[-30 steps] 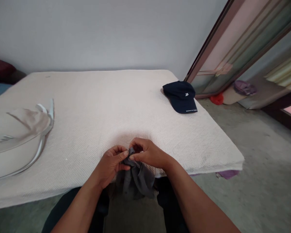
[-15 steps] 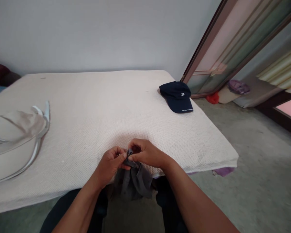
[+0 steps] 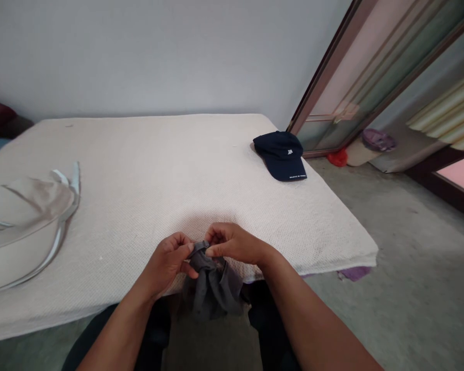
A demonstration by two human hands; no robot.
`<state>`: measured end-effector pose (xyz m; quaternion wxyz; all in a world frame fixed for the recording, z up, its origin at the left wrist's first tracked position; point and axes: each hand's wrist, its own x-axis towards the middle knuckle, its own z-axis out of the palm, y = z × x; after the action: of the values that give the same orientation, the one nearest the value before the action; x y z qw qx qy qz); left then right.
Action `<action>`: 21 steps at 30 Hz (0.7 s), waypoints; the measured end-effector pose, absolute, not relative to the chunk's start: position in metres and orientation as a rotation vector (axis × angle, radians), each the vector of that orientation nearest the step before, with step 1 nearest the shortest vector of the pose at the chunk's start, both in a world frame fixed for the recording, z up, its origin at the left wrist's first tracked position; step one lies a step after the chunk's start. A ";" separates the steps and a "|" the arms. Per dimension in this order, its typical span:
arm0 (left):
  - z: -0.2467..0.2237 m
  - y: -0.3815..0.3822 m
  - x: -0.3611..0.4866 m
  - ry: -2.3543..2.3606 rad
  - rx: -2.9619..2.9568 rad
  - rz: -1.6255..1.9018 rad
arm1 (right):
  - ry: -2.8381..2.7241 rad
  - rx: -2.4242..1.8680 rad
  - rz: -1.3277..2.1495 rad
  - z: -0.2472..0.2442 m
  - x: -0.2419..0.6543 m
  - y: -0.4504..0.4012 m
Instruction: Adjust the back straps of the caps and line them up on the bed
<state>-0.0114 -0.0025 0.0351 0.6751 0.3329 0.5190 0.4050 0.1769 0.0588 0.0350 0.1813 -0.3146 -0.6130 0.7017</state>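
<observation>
A soft dark grey cloth item [image 3: 212, 293] with a narrow strap [image 3: 199, 248] along its top hangs over the front edge of the bed, between my knees; its full shape is hidden in folds. My left hand [image 3: 174, 257] pinches the strap's left end between thumb and forefinger, the lower fingers curled loosely beneath. On the other end, my right hand [image 3: 232, 243] closes thumb and fingers. A short stretch of strap shows between the two hands, with what looks like a small buckle near my right fingertips.
The bed has a white textured cover [image 3: 147, 170]. A navy cap [image 3: 280, 154] with white lettering lies at its right edge, and a beige sun hat [image 3: 27, 221] with ties at the left. Beyond are a glass sliding door [image 3: 332, 108], a bin [image 3: 365, 149] and a red bag [image 3: 337, 157].
My left hand has moved slightly left, away from my right hand. More of the strap now shows between them, where it was bunched before. The right hand has barely moved.
</observation>
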 end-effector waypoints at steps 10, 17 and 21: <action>0.039 0.000 -0.008 1.189 0.805 0.770 | -1.418 -0.877 2.155 0.043 0.177 0.062; 0.043 0.002 -0.005 1.111 0.610 0.905 | -1.252 -0.804 2.134 0.040 0.171 0.066; 0.048 0.015 -0.018 0.976 0.221 1.038 | -1.272 -0.839 2.110 0.039 0.173 0.069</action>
<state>-0.0175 0.0147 0.0479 0.7511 0.1013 0.4469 0.4753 0.1730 0.0693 0.0387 0.2664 -0.3107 -0.4710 0.7814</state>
